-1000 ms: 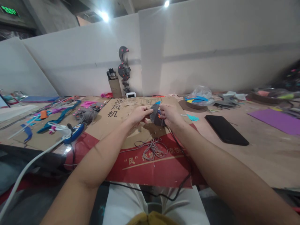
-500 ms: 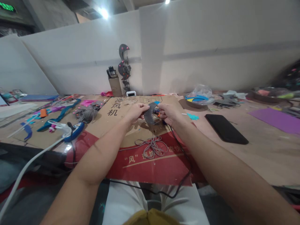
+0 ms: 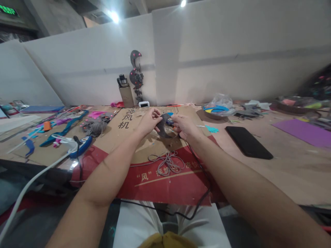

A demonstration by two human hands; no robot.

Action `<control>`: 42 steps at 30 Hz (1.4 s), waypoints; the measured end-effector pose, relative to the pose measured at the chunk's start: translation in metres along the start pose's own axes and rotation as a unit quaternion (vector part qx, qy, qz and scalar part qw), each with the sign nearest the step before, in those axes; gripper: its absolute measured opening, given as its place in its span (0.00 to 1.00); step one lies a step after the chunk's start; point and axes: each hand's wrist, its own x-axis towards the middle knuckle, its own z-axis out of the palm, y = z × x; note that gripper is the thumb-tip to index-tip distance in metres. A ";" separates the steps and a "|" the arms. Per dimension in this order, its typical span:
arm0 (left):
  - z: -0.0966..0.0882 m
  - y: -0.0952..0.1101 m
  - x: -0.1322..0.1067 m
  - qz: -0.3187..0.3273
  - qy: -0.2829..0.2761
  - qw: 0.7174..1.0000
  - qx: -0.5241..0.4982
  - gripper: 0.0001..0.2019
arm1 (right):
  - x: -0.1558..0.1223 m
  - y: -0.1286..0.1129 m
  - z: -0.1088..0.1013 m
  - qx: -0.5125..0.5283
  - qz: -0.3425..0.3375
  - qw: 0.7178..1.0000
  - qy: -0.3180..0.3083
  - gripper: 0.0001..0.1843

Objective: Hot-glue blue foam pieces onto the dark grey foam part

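Observation:
A dark grey crescent, which looks like felt, (image 3: 163,128) is held up over the cardboard, with a bit of blue at its upper tip. My left hand (image 3: 150,121) pinches its left edge between thumb and fingers. At the upper right end, my right hand (image 3: 185,126) has its fingers closed by the tip. Behind the crescent a small blue and orange object (image 3: 170,122) is mostly hidden. A black cable (image 3: 198,156) runs up to beneath my right hand. Nearer to me, a loose bundle of thin grey cord (image 3: 169,163) lies on the red part of the cardboard (image 3: 165,191).
A black phone (image 3: 248,142) and a purple sheet (image 3: 302,132) lie on the right. A bowl (image 3: 217,115) with a plastic bag stands behind. On the left are grey yarn (image 3: 97,126) and a blue-and-white device (image 3: 82,146) with a white cable. A bottle (image 3: 126,93) stands by the wall.
The crescent has tilted slightly and shifted a little left between my hands. My left fingers have risen and spread somewhat on top. The view has moved slightly.

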 end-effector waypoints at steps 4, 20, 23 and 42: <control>0.004 0.005 -0.002 0.053 -0.005 0.993 0.102 0.07 | 0.003 0.004 0.000 -0.008 -0.028 1.000 0.003 0.11; 0.021 0.010 -0.010 0.007 0.039 0.998 -0.038 0.03 | 0.004 0.017 0.009 -0.090 -0.216 0.972 -0.004 0.11; 0.022 0.014 -0.010 -0.022 0.041 0.993 -0.109 0.03 | 0.001 0.015 0.010 -0.105 -0.234 0.966 -0.006 0.11; 0.004 0.009 0.000 -0.055 -0.006 0.992 -0.113 0.04 | -0.003 0.008 0.003 -0.200 -0.318 0.927 0.027 0.06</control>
